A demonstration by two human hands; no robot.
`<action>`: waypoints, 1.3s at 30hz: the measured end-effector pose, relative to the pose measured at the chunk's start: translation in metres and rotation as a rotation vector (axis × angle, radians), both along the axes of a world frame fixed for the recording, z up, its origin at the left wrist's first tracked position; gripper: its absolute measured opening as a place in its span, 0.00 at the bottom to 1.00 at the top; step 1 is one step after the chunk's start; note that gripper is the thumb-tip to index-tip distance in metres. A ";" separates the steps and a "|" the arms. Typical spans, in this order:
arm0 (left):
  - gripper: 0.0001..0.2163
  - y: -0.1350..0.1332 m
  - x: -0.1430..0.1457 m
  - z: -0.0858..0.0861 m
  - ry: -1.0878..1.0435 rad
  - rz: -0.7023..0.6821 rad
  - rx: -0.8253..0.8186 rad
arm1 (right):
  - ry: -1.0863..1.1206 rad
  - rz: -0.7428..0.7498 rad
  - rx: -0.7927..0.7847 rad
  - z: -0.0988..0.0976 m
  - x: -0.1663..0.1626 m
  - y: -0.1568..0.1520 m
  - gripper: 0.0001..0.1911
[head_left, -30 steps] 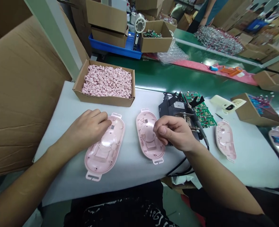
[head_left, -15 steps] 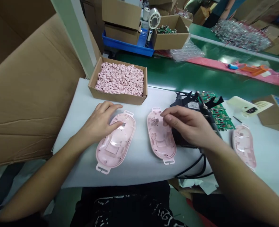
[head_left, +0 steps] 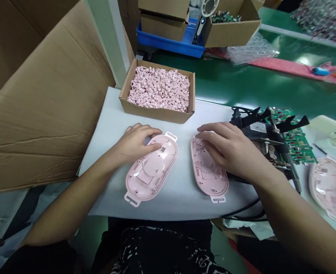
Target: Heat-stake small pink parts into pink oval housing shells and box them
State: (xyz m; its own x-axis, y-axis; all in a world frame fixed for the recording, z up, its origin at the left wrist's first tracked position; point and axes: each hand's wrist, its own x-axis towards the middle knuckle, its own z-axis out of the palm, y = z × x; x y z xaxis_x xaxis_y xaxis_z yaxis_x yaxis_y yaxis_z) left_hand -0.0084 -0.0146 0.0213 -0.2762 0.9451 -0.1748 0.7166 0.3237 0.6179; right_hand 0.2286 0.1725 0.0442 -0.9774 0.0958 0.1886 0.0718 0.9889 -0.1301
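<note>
Two pale pink oval plastic shells lie hollow side up before me. Over the upper left rim of the left shell (head_left: 153,167) is my left hand (head_left: 136,142), its thumb across the inner face by a small square cutout and its fingers apart at the outer edge. My right hand (head_left: 227,148) reaches over the upper end of the right shell (head_left: 209,173), fingers bent and spread. The right thumb is mostly hidden. Nothing shows in either hand; whether the fingertips press on the shells is not clear.
Behind the shells stands a carton (head_left: 156,116) full of small pink parts. A black device (head_left: 256,127) with forked holders and cables is at right, beside green circuit boards (head_left: 301,142). Another pink shell (head_left: 326,182) lies far right. A large cardboard sheet (head_left: 51,102) leans at left.
My right hand has moved left over the right shell's upper end, its fingers less pinched. My left hand stays by its shell. The view has shifted, moving everything rightward in the picture.
</note>
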 end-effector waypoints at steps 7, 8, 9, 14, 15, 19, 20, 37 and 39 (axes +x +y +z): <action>0.19 0.001 0.002 -0.003 -0.005 0.017 0.033 | 0.060 0.129 0.048 0.001 -0.003 -0.006 0.12; 0.18 0.000 0.002 -0.003 -0.002 0.003 0.030 | 0.061 0.144 0.047 0.001 -0.003 -0.006 0.12; 0.17 0.000 0.002 -0.003 0.002 -0.010 0.027 | 0.064 0.153 0.043 0.001 -0.003 -0.005 0.12; 0.17 0.003 0.005 -0.005 0.055 -0.027 0.033 | 0.108 0.109 -0.046 -0.001 -0.003 0.000 0.15; 0.17 0.003 0.006 -0.006 0.069 -0.027 0.040 | 0.113 0.082 -0.065 -0.002 -0.004 0.001 0.16; 0.13 0.005 0.008 -0.006 0.098 -0.041 0.041 | 0.059 -0.065 -0.094 -0.004 -0.006 0.001 0.19; 0.12 0.005 0.008 -0.005 0.104 -0.044 0.044 | 0.030 -0.100 -0.095 -0.005 -0.007 0.001 0.20; 0.17 -0.011 0.006 -0.001 -0.390 0.111 -0.039 | -0.270 -0.250 -0.026 -0.006 -0.013 0.001 0.29; 0.16 -0.011 0.007 0.000 -0.388 0.109 -0.037 | -0.263 -0.243 -0.025 -0.007 -0.012 0.001 0.28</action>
State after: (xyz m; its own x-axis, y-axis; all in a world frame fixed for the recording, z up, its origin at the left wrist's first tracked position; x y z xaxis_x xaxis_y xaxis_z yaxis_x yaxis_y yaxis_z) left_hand -0.0012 -0.0252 0.0209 -0.2815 0.9049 -0.3193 0.3922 0.4121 0.8224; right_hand 0.2163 0.1734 0.0375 -0.9402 0.3330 -0.0718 0.3390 0.9354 -0.1002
